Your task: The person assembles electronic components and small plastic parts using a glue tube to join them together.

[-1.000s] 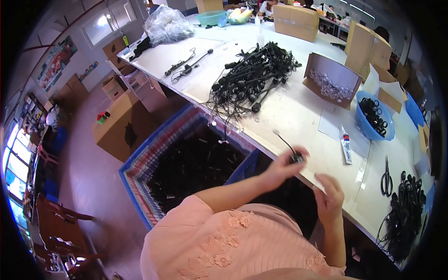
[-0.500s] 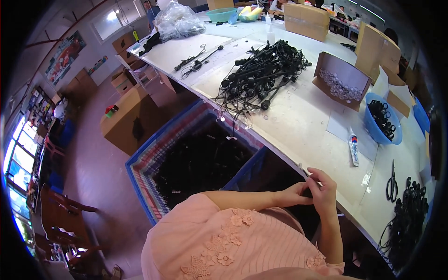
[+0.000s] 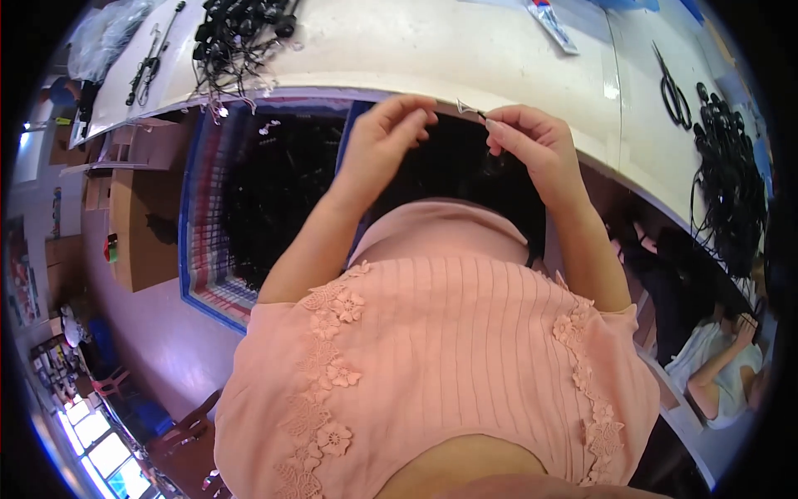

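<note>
So there's this thin cord (image 3: 481,116) with a whitish forked tip, up by the counter's (image 3: 391,50) near edge. The right hand (image 3: 536,150) has it pinched between thumb and fingers, tip pointing at the left hand (image 3: 382,145). That one's just apart from it, fingers curled; can't tell if they're gripping anything. Black cords (image 3: 237,33) are heaped left on the counter, with a tube (image 3: 553,29), scissors (image 3: 672,93) and a black bundle (image 3: 731,175) rightward. Blue-rimmed crate (image 3: 189,216) of dark stuff below left, somebody seated (image 3: 723,370) off right.
</note>
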Motion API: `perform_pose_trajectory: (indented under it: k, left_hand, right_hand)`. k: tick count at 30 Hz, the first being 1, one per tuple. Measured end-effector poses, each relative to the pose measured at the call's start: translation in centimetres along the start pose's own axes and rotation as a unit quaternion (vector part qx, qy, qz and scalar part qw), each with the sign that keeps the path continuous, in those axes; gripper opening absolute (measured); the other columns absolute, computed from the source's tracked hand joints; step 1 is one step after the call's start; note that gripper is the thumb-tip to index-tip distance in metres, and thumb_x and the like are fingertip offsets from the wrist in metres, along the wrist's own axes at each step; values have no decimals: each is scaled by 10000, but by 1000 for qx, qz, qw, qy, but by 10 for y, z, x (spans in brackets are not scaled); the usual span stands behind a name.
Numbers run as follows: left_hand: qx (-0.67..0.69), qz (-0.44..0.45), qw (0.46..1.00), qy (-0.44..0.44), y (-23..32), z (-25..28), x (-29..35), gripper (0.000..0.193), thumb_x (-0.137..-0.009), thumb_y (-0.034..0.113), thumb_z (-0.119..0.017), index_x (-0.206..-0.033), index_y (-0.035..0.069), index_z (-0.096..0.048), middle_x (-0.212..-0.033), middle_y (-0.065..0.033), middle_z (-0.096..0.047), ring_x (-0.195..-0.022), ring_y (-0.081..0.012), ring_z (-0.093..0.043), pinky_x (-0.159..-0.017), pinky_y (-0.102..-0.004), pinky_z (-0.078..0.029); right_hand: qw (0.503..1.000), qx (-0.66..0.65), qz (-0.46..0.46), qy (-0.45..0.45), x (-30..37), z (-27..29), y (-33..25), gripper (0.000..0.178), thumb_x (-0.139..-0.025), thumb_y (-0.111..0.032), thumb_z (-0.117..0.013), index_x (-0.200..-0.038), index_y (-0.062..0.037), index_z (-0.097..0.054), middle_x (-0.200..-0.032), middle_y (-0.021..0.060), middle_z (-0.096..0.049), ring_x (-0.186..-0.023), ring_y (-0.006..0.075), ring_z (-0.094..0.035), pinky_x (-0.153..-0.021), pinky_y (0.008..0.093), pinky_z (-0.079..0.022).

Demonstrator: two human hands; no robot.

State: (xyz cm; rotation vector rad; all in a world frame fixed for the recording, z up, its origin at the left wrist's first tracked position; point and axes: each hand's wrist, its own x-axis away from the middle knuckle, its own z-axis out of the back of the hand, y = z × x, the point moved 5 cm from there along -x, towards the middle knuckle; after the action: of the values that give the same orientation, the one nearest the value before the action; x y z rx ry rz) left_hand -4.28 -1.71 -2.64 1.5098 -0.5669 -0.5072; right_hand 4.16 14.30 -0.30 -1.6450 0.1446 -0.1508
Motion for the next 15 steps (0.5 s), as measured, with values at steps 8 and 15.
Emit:
perform_pose_trajectory:
  k: [8,15]
  left_hand:
    - [140,60,980,-126,8,-23,-3,212,-850,151,-539,-1020,29,-576,-882,-27,-606,-757,-59,-531,-680,-183,-420]
    - [16,-59,994,-89,15,-16,0,259,-789,7,-585,-1046,5,-558,-910,-33,-591,-807,-80,-552,-730,-200,-449]
  right_hand:
    - [999,-6,-11,-31,10,1,2,138,-806,-79,-572,-903,15,-600,-748,3,-561,-679,65,-503,-643,188,-401]
    - [931,323,168,-4,17,4,-19,93,-759,-55,-613,-850,-59,-625,-740,19,-590,-674,132,-547,-617,220,-432]
